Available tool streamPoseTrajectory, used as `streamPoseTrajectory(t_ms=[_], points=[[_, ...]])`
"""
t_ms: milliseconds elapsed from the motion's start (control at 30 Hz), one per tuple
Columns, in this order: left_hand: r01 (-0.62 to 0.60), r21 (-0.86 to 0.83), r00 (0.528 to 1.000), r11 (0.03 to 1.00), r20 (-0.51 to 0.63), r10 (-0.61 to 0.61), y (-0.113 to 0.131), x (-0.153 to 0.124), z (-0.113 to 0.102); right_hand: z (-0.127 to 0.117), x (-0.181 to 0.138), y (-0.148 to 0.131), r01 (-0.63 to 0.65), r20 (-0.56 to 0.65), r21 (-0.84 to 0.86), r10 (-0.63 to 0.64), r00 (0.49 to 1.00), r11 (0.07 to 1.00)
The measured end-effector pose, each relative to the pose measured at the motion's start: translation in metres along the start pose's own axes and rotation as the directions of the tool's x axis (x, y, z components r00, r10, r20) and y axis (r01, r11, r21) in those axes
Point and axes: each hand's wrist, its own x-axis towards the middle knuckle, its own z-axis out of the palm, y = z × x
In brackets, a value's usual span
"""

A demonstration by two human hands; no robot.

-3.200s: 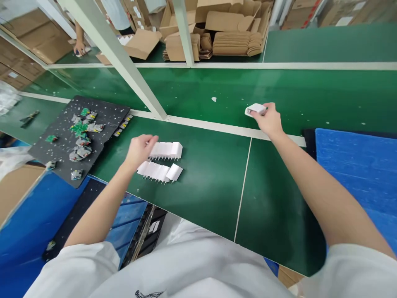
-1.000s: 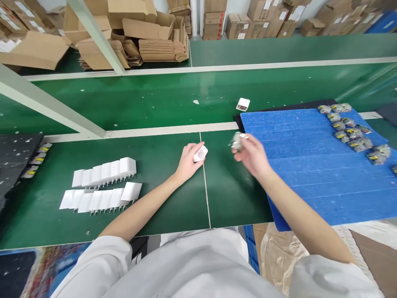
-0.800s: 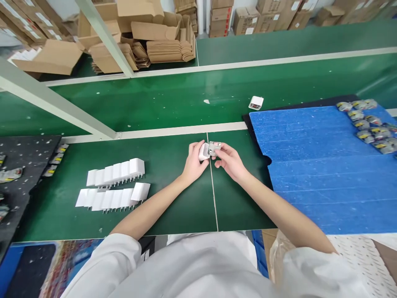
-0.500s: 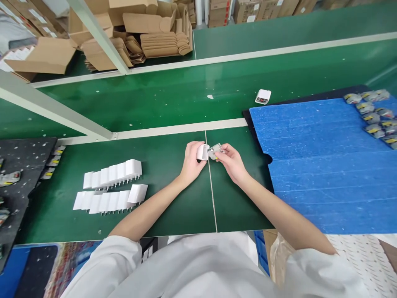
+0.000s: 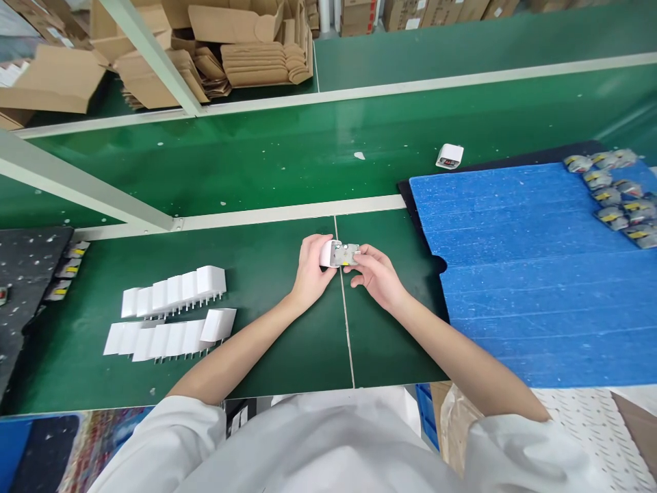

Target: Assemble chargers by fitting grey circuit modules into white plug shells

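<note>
My left hand (image 5: pixel 309 270) is closed round a small white charger shell (image 5: pixel 325 253), held just above the green table (image 5: pixel 287 329). My right hand (image 5: pixel 374 274) pinches a small grey circuit insert with a yellow part (image 5: pixel 345 255), which is pressed against the open end of the shell. Both hands meet over the seam in the middle of the table. Two rows of white charger shells (image 5: pixel 169 318) lie to the left of my left arm.
A blue foam mat (image 5: pixel 523 274) covers the right side, with several grey inserts (image 5: pixel 610 198) at its far right. One finished white charger (image 5: pixel 449 155) lies on the conveyor belt (image 5: pixel 256 157) beyond. A black mat (image 5: pixel 25 274) lies at left; flattened cardboard boxes (image 5: pixel 246 48) are stacked behind.
My right hand brought the grey insert from the blue mat side to the shell in my left hand. The insert now sits against the shell's opening, where half a second ago it was slightly apart.
</note>
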Motion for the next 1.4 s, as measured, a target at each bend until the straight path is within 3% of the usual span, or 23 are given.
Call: streamPoseTrajectory(t_ms=[167,433,1000,1400], points=[[-0.007,0.006,1.0,1.0,-0.015,0.007,0.0007,-0.0007,-0.0004,0.0015,-0.0019,0.0008,0.081,-0.019,-0.143,-0.085,0.996,0.986],[-0.033,0.005,0.999,0.999,-0.008,0.033,0.0007,-0.0015,-0.0005,0.0,-0.0031,0.0033,0.19,0.022,-0.215,-0.19,0.982,0.958],[-0.061,0.021,0.998,0.998,0.03,0.061,0.0042,-0.0031,-0.0017,0.0022,-0.0047,0.005,0.242,-0.054,-0.37,-0.281,0.958,0.897],[-0.043,0.059,0.997,0.997,0.066,0.04,0.0048,-0.0037,-0.0017,0.0055,-0.0066,0.0013,0.201,-0.086,-0.323,-0.24,0.967,0.925]])
